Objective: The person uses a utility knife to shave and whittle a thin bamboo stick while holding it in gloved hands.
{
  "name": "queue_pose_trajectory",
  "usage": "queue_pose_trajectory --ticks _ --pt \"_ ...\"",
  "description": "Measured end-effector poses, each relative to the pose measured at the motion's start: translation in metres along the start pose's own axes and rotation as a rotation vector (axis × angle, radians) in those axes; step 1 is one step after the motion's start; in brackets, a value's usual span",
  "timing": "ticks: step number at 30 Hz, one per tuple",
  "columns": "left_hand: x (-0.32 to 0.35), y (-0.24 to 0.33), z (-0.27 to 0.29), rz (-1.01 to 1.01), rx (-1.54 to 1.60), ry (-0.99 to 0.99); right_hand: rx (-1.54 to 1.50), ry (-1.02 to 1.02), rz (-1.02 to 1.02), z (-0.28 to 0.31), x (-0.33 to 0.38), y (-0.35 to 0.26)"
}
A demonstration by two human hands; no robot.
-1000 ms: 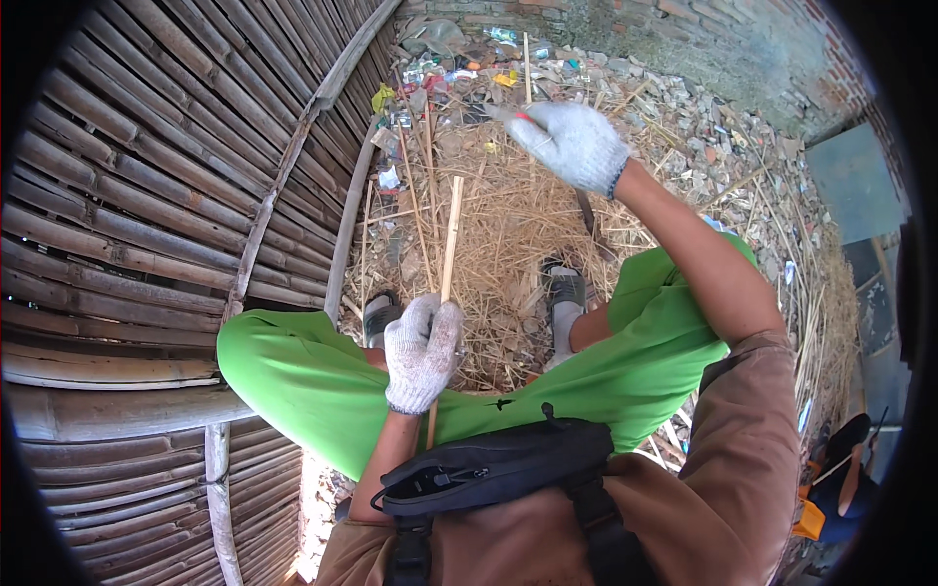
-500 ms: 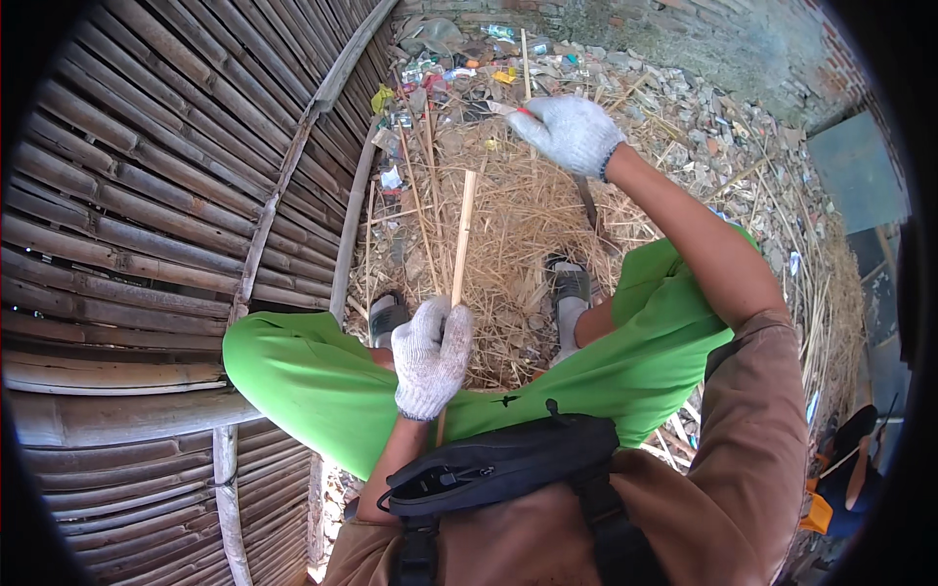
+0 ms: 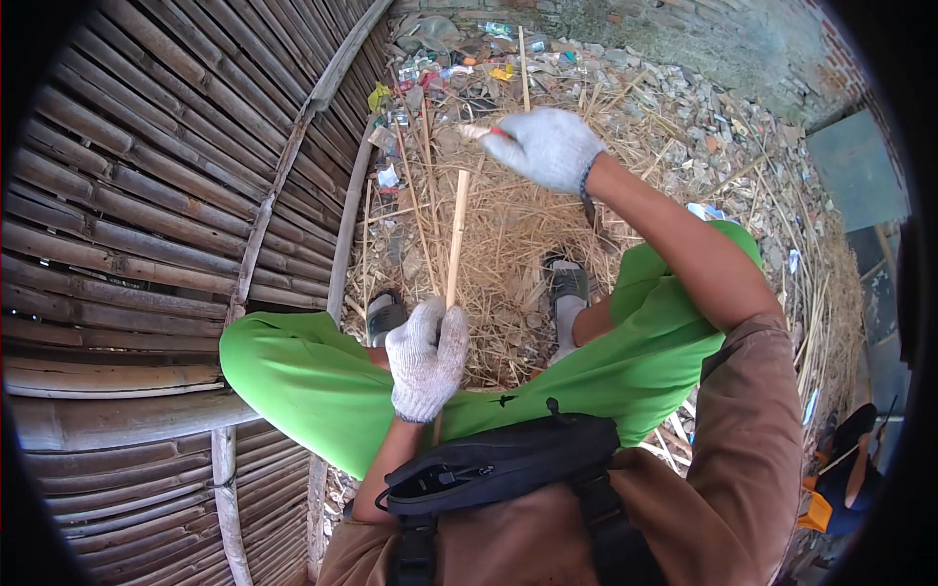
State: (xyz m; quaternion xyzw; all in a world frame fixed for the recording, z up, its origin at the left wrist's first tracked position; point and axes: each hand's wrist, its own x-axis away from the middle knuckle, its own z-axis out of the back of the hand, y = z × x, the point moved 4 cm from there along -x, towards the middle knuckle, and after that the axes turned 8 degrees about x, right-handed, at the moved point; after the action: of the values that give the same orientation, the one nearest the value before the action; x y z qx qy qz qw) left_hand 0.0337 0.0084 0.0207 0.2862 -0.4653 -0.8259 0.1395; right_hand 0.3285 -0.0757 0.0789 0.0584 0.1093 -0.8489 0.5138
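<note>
My left hand (image 3: 427, 357), in a white knit glove, is closed around a thin pale bamboo strip (image 3: 456, 234) that stands nearly upright in front of my knees. My right hand (image 3: 545, 146), also gloved, is raised above and to the right of the strip's top end and grips a small tool with a red handle (image 3: 486, 131); its working end is hard to make out. The tool is close to the strip's tip but apart from it. I sit with green trousers (image 3: 313, 376) and grey sandals (image 3: 569, 288) over dry straw.
A woven bamboo panel (image 3: 147, 195) with curved bamboo poles fills the left side. Straw, loose bamboo slivers and litter (image 3: 508, 225) cover the ground ahead, with rubble and a wall (image 3: 703, 39) beyond. A black pouch (image 3: 498, 464) hangs at my waist.
My right hand with the tool has come down and left, closer to the strip's top. The left hand and strip have barely shifted.
</note>
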Motion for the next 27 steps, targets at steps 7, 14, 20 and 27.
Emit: queue_pose_trajectory --ticks 7,14,20,27 --pt "0.003 -0.019 0.002 0.183 0.222 -0.045 -0.079 0.060 0.036 0.008 0.017 -0.023" --pt "0.005 -0.014 0.003 0.126 0.085 -0.006 -0.038 -0.198 0.188 -0.001 0.037 -0.073" --pt "0.007 0.008 -0.001 -0.059 0.055 -0.055 0.045 -0.029 -0.102 0.014 -0.002 0.022" --pt "0.013 -0.032 -0.005 0.246 0.309 -0.049 -0.092 -0.083 0.098 0.006 0.034 -0.056"
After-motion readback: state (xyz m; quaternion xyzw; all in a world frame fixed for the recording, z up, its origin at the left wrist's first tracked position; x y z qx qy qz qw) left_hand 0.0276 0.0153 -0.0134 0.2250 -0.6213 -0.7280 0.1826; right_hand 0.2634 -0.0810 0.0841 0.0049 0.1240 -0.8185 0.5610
